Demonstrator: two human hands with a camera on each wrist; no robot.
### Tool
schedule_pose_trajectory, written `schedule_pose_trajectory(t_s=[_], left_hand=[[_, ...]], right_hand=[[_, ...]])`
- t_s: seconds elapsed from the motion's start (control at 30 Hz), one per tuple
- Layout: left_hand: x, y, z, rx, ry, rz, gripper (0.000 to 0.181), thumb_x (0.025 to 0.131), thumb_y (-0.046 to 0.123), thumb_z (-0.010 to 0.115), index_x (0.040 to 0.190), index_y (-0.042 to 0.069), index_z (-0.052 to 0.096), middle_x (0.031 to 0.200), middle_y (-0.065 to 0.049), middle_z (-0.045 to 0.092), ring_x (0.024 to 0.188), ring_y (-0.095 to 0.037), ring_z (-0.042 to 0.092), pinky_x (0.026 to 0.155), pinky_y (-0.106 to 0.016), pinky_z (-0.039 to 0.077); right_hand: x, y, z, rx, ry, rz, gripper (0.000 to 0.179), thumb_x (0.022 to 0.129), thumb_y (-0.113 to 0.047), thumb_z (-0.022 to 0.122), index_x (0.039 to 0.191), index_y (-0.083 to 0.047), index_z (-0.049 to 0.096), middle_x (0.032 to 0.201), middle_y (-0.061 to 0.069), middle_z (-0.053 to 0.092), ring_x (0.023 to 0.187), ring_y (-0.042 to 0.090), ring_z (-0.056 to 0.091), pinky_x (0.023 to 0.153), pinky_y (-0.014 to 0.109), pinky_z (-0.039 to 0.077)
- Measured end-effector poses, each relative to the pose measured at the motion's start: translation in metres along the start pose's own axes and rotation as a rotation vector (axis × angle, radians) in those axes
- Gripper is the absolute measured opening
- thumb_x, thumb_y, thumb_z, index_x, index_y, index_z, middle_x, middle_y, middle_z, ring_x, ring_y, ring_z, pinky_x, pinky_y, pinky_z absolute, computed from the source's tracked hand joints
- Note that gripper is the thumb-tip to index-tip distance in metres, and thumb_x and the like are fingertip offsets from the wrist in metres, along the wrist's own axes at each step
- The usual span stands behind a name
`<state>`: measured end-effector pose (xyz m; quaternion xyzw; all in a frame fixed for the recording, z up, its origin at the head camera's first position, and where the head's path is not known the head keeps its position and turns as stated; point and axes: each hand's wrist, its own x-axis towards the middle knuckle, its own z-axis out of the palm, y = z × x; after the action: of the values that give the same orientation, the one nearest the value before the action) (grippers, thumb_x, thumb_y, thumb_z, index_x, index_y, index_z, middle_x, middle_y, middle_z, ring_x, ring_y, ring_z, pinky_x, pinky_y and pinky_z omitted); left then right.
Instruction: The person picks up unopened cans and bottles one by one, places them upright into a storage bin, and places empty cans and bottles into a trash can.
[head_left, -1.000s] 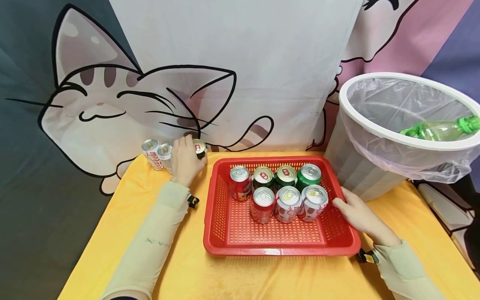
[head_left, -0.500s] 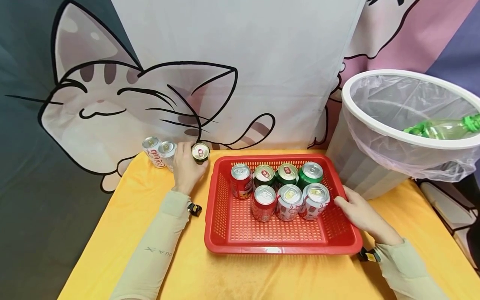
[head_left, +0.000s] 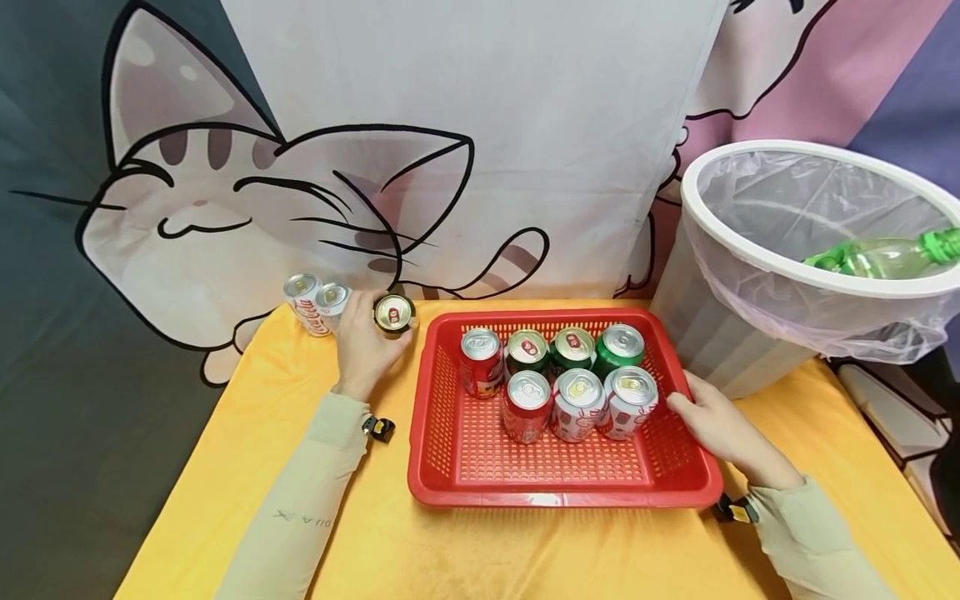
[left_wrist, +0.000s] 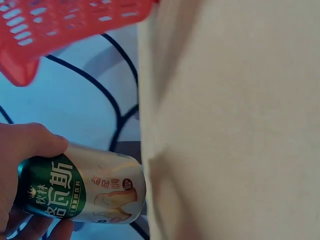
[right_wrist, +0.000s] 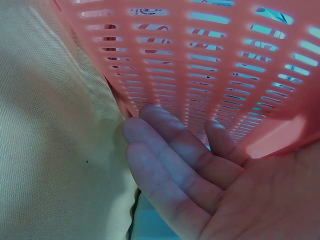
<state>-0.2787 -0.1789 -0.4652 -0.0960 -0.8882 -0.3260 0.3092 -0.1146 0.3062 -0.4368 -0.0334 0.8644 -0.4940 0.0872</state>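
Observation:
My left hand (head_left: 363, 350) grips a drink can (head_left: 393, 313) with a gold lid, at the back left of the table. In the left wrist view the can (left_wrist: 107, 187) shows a green and pale gold label, thumb on one side and fingers round the other. Two white cola cans (head_left: 306, 305) stand just left of that hand, one partly hidden by it. My right hand (head_left: 712, 429) holds the right rim of the red basket (head_left: 555, 500), thumb over the edge. From the right wrist, the fingers (right_wrist: 170, 175) lie along the basket's outer wall.
Several cans stand upright inside the basket: red, green and gold-topped, and white ones (head_left: 577, 406). A lined bin (head_left: 817, 283) with a green-capped bottle (head_left: 892, 257) stands at the back right. A cat-print cloth (head_left: 585, 150) hangs behind the yellow-covered table (head_left: 525, 554).
The gold-lidded can and my left hand have moved slightly toward me, and the can's lid now tips more toward the camera. My right hand stays on the basket rim.

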Motion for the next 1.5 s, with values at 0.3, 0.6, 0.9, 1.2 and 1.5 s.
schedule_pose_trajectory(t_s=[0.3, 0.6, 0.9, 1.2, 1.5], left_hand=[[-0.005, 0.026, -0.035, -0.066, -0.004, 0.076, 0.071, 0.061, 0.019, 0.093, 0.124, 0.002, 0.065, 0.119, -0.015, 0.065, 0.11, -0.032, 0.061, 0.099, -0.049, 0.049], [-0.01, 0.063, -0.064, -0.175, 0.04, 0.163, 0.069, 0.062, 0.02, 0.09, 0.126, 0.006, 0.067, 0.119, -0.011, 0.068, 0.108, -0.026, 0.062, 0.093, -0.038, 0.048], [-0.017, 0.098, -0.094, -0.259, -0.028, 0.211, 0.069, 0.063, 0.023, 0.091, 0.126, 0.008, 0.068, 0.12, -0.004, 0.069, 0.108, -0.019, 0.063, 0.093, -0.029, 0.048], [-0.029, 0.118, -0.103, -0.37, -0.265, 0.212, 0.07, 0.062, 0.024, 0.094, 0.126, 0.016, 0.067, 0.119, 0.008, 0.068, 0.11, -0.011, 0.063, 0.088, -0.027, 0.051], [-0.04, 0.128, -0.089, -0.32, -0.446, 0.23, 0.068, 0.063, 0.029, 0.095, 0.123, 0.021, 0.065, 0.115, 0.012, 0.064, 0.102, -0.005, 0.06, 0.077, -0.029, 0.058]], right_hand=[[0.0, 0.0, 0.001, 0.01, -0.002, 0.001, 0.04, 0.105, -0.006, 0.04, 0.14, 0.014, 0.04, 0.103, 0.029, 0.068, 0.07, 0.018, 0.074, 0.06, 0.035, 0.063], [-0.001, -0.001, -0.001, 0.004, -0.001, 0.002, 0.04, 0.106, -0.006, 0.04, 0.14, 0.015, 0.039, 0.103, 0.03, 0.067, 0.07, 0.018, 0.074, 0.06, 0.036, 0.063], [-0.001, -0.001, 0.0, -0.002, 0.001, -0.001, 0.04, 0.106, -0.006, 0.04, 0.14, 0.015, 0.04, 0.104, 0.03, 0.067, 0.07, 0.017, 0.074, 0.06, 0.036, 0.063], [0.0, -0.002, 0.0, -0.001, 0.004, -0.008, 0.038, 0.105, -0.006, 0.04, 0.138, 0.014, 0.041, 0.101, 0.03, 0.068, 0.069, 0.015, 0.073, 0.059, 0.035, 0.063], [0.0, -0.002, 0.0, -0.002, 0.003, -0.001, 0.038, 0.105, -0.006, 0.04, 0.138, 0.015, 0.041, 0.102, 0.03, 0.067, 0.069, 0.015, 0.073, 0.059, 0.035, 0.063]])
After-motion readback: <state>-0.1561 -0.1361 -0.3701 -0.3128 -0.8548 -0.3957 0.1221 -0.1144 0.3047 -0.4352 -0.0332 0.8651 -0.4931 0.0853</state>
